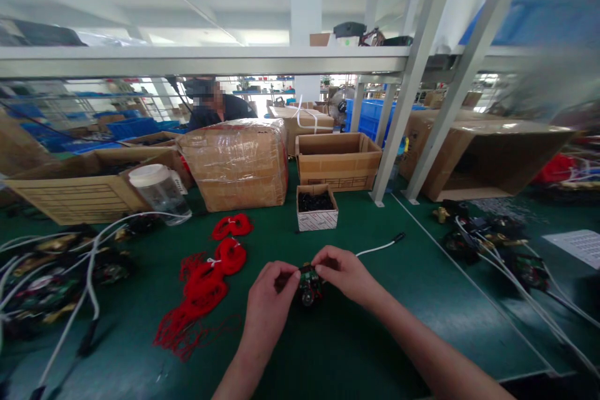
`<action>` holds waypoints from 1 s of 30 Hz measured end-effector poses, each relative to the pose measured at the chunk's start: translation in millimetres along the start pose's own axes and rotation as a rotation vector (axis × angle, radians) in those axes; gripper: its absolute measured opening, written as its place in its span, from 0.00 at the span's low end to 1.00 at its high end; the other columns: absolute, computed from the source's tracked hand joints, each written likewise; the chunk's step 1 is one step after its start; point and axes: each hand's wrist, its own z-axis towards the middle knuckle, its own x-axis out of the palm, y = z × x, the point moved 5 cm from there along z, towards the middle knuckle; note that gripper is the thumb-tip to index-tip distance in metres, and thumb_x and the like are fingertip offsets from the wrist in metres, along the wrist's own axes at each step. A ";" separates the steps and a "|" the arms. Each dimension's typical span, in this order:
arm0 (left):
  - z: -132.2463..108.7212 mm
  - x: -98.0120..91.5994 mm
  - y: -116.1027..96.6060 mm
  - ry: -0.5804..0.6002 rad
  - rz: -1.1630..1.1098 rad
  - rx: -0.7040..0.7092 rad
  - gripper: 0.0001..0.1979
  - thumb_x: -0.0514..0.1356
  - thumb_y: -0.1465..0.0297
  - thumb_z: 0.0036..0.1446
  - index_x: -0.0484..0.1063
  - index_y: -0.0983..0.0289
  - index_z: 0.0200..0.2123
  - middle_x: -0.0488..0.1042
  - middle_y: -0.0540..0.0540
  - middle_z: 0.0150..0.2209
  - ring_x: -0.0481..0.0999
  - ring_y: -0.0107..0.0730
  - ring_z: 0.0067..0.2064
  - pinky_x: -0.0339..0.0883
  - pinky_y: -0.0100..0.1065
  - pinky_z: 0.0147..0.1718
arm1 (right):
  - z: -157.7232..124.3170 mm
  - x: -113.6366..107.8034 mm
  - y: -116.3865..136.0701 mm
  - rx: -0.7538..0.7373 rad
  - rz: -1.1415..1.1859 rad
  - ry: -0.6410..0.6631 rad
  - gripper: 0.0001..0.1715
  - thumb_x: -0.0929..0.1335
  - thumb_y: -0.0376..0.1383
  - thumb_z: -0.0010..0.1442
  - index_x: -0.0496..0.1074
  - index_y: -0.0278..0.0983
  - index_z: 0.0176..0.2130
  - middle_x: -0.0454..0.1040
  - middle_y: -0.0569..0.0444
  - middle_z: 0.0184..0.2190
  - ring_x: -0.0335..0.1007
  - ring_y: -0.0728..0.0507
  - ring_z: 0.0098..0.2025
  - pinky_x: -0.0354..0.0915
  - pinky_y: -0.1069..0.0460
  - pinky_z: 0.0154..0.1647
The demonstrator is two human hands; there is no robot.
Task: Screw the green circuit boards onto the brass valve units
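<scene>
Both my hands meet over the green table (328, 350) near its front middle. My left hand (269, 297) and my right hand (344, 272) pinch a small dark electronic part (308, 286) with a green circuit board between their fingertips. A white cable (377, 247) runs from behind my right hand toward the right and ends in a black plug. Bundles of red cord (210, 284) lie just left of my left hand.
A small white box of black parts (317, 207) sits beyond my hands. Cardboard boxes (239, 162) line the back, with a clear jar (162, 192) at left. Piles of wired assemblies lie at the left (51, 275) and right (497, 244). A person (215, 106) sits behind the boxes.
</scene>
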 end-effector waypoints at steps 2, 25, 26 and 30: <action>0.0 -0.2 -1.8 -0.004 0.015 0.008 0.09 0.59 0.61 0.58 0.75 0.59 0.33 0.75 0.51 0.34 0.75 0.37 0.36 0.68 0.35 0.37 | 1.0 0.4 -2.5 0.003 -0.018 -0.010 0.05 0.69 0.33 0.55 0.73 0.37 0.36 0.71 0.58 0.28 0.66 0.48 0.30 0.61 0.53 0.31; 3.9 -4.6 1.9 0.085 -0.104 -0.070 0.11 0.61 0.61 0.54 0.78 0.60 0.37 0.79 0.53 0.37 0.78 0.38 0.39 0.71 0.38 0.41 | 2.1 3.7 15.2 -0.029 -0.232 -0.056 0.06 0.70 0.28 0.54 0.71 0.38 0.33 0.69 0.60 0.27 0.65 0.49 0.29 0.60 0.55 0.29; 3.8 -4.4 1.4 0.072 -0.101 -0.061 0.11 0.61 0.61 0.53 0.78 0.60 0.36 0.79 0.53 0.36 0.78 0.38 0.39 0.71 0.38 0.41 | 1.6 4.3 16.1 -0.032 -0.247 -0.064 0.06 0.71 0.29 0.54 0.71 0.38 0.33 0.69 0.60 0.27 0.65 0.49 0.29 0.60 0.55 0.29; 3.2 -4.9 0.2 0.051 -0.075 -0.029 0.10 0.61 0.62 0.53 0.78 0.60 0.35 0.78 0.53 0.35 0.78 0.38 0.38 0.71 0.38 0.41 | 1.3 6.6 16.4 -0.047 -0.344 -0.123 0.07 0.73 0.31 0.54 0.70 0.39 0.31 0.68 0.60 0.27 0.64 0.49 0.29 0.58 0.55 0.27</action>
